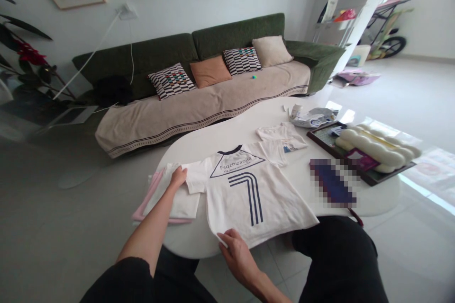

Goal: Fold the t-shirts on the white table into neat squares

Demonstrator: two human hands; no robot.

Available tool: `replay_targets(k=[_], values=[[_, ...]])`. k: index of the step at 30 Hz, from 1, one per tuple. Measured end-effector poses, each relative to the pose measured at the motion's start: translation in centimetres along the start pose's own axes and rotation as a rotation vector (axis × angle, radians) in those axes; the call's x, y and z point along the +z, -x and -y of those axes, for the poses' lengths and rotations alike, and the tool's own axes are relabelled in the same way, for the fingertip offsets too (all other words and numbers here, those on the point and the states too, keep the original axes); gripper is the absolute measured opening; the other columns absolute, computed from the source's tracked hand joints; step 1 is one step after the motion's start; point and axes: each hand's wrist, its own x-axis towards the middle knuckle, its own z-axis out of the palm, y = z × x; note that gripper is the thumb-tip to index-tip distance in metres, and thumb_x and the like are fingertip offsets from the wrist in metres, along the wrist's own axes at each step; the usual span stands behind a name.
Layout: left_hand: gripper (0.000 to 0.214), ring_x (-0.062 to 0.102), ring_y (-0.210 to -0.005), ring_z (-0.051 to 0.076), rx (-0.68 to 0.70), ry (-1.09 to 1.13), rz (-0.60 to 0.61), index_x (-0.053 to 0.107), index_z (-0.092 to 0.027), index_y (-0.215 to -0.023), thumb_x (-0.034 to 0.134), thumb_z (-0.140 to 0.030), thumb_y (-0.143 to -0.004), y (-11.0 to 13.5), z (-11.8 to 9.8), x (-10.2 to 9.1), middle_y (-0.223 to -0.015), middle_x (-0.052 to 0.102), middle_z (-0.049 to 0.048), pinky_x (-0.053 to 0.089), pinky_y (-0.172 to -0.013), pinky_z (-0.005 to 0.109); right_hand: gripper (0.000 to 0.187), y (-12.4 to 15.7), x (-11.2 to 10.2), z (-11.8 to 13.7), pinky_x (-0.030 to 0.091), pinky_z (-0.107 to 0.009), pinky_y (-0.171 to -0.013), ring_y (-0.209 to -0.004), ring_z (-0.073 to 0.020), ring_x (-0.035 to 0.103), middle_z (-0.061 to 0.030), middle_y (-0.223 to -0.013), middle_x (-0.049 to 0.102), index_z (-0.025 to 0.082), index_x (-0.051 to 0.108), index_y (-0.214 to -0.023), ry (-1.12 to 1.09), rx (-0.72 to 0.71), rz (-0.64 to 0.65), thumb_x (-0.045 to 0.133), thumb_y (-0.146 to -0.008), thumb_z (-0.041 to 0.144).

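A white T-shirt [273,199] lies spread on the table, with a dark collar, a large striped number 7 and lettering above it. My left hand [178,177] is closed at the end of its left-side sleeve, fingertips pinched on the cloth. At the shirt's lower left corner, my right hand [236,248] pinches the hem between thumb and fingers. Under and beside my left forearm lies a stack of folded clothes, white cloth [186,203] over a pink garment [140,210]. Another white shirt [280,132], folded, touches the far sleeve.
The white rounded table [188,147] stands before my knees. On its right are a dark-rimmed tray [373,181] holding a cream puffy object [377,147], a blurred-out dark blue item [334,184], and a crumpled plastic bag [313,116]. A green sofa [238,26] with cushions stands behind.
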Motion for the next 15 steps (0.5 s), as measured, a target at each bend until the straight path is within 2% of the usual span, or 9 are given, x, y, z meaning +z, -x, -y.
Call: replay_targets(k=[4, 7, 11, 13, 15], values=[[0.018, 0.063, -0.086, 0.023, 0.002, 0.083, 0.059, 0.057, -0.011, -0.090, 0.046, -0.022, -0.081, -0.9, -2.6, -0.6, -0.085, 0.067, 0.0116, 0.046, -0.073, 0.026, 0.033, -0.5, -1.9, -1.3, 0.041, -0.026, -0.071, -0.077, -0.0177, 0.055, -0.0049, -0.078, 0.060, 0.016, 0.063, -0.087, -0.288, 0.104, -0.040, 0.037, -0.085, 0.036], [0.021, 0.064, -0.077, 0.020, 0.006, 0.182, 0.105, 0.055, -0.009, -0.091, 0.042, -0.023, -0.084, -2.0, -6.2, -0.1, -0.083, 0.066, 0.0113, 0.046, -0.068, 0.025, 0.038, -0.5, -3.1, -3.2, 0.043, -0.025, -0.060, -0.064, -0.0149, 0.050, -0.0015, -0.066, 0.054, 0.014, 0.060, -0.079, -0.485, 0.305, -0.120, 0.041, -0.078, 0.047], [0.025, 0.064, -0.067, 0.014, 0.010, 0.342, 0.236, 0.054, -0.010, -0.095, 0.035, -0.025, -0.088, -2.6, -11.9, 3.1, -0.079, 0.066, 0.0075, 0.048, -0.061, 0.023, 0.047, 0.2, -3.8, -5.9, 0.046, -0.027, -0.054, -0.058, -0.0124, 0.048, 0.0018, -0.067, 0.049, 0.015, 0.055, -0.096, -0.792, 0.588, -0.236, 0.054, -0.064, 0.049], [0.026, 0.063, -0.069, 0.014, 0.013, 0.406, 0.307, 0.054, -0.010, -0.098, 0.037, -0.027, -0.089, -2.5, -14.4, 5.2, -0.082, 0.065, 0.0070, 0.049, -0.064, 0.026, 0.051, 0.6, -3.8, -6.9, 0.048, -0.028, -0.054, -0.057, -0.0122, 0.049, 0.0022, -0.068, 0.050, 0.016, 0.052, -0.101, -0.847, 0.629, -0.263, 0.057, -0.061, 0.046], [0.027, 0.060, -0.081, 0.016, 0.016, 0.455, 0.354, 0.052, -0.011, -0.106, 0.044, -0.030, -0.087, -2.2, -16.3, 7.4, -0.097, 0.061, 0.0077, 0.050, -0.071, 0.032, 0.051, 1.0, -3.6, -7.6, 0.048, -0.029, -0.054, -0.056, -0.0122, 0.050, 0.0019, -0.070, 0.052, 0.016, 0.051, -0.103, -0.855, 0.627, -0.260, 0.057, -0.061, 0.044]])
